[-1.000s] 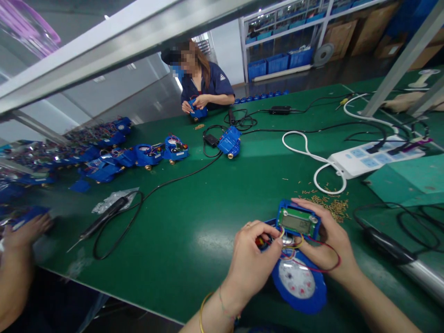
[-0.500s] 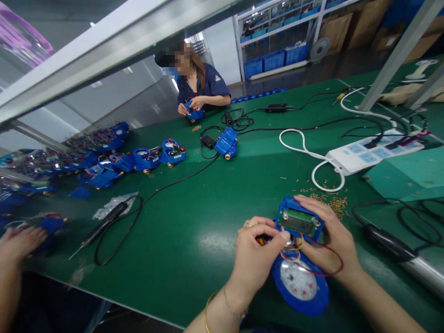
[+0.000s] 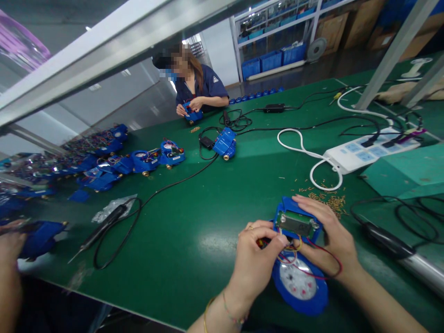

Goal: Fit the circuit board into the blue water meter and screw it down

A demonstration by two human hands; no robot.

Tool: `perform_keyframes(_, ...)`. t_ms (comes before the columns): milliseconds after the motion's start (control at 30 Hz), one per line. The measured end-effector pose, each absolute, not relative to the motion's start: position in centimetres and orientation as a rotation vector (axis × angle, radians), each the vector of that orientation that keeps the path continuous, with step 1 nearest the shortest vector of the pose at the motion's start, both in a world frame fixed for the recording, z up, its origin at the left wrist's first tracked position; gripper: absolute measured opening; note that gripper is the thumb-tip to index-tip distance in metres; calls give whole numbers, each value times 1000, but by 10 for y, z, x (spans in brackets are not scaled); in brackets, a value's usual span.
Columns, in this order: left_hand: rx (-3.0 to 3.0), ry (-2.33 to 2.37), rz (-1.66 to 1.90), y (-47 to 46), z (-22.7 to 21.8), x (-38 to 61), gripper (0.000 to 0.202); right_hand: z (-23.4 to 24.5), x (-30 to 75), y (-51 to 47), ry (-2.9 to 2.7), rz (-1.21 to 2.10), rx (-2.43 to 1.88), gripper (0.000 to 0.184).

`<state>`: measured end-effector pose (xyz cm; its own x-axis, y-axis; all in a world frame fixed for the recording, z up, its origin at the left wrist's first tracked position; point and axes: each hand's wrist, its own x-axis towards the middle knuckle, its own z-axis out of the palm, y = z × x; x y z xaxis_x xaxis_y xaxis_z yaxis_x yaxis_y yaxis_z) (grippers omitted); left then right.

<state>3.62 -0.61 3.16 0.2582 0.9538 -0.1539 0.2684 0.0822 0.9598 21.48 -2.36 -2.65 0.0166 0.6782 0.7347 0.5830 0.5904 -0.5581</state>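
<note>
In the head view, a blue meter sits before me at the lower right, its round clear dial facing up. Its upper blue display housing is tilted toward me and holds a green circuit board with an LCD screen. My right hand wraps the housing's right side, fingers over the top edge and thumb below. My left hand is closed at the housing's lower left, thumb and fingers pinching among thin wires. The fingertips partly hide what they hold. A red wire loops toward my right palm.
Loose brass screws lie beyond my right hand. A power strip, a green box and a black-handled tool are at right. An electric screwdriver and several blue meters lie left. Two co-workers handle meters.
My thumb and fingers have shifted slightly at the wires, and the housing has tipped a little. At far left, the co-worker's hand has moved back along a blue meter.
</note>
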Motion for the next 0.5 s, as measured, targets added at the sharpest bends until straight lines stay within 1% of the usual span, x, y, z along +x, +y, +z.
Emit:
perform_keyframes(300, 1514, 1195, 724, -5, 40, 32, 20, -30, 217, -26, -1646, 159, -1114, 62)
perform_keyframes(500, 1665, 1225, 686, -3, 44, 31, 21, -36, 218, -29, -1574, 428, -1225, 62)
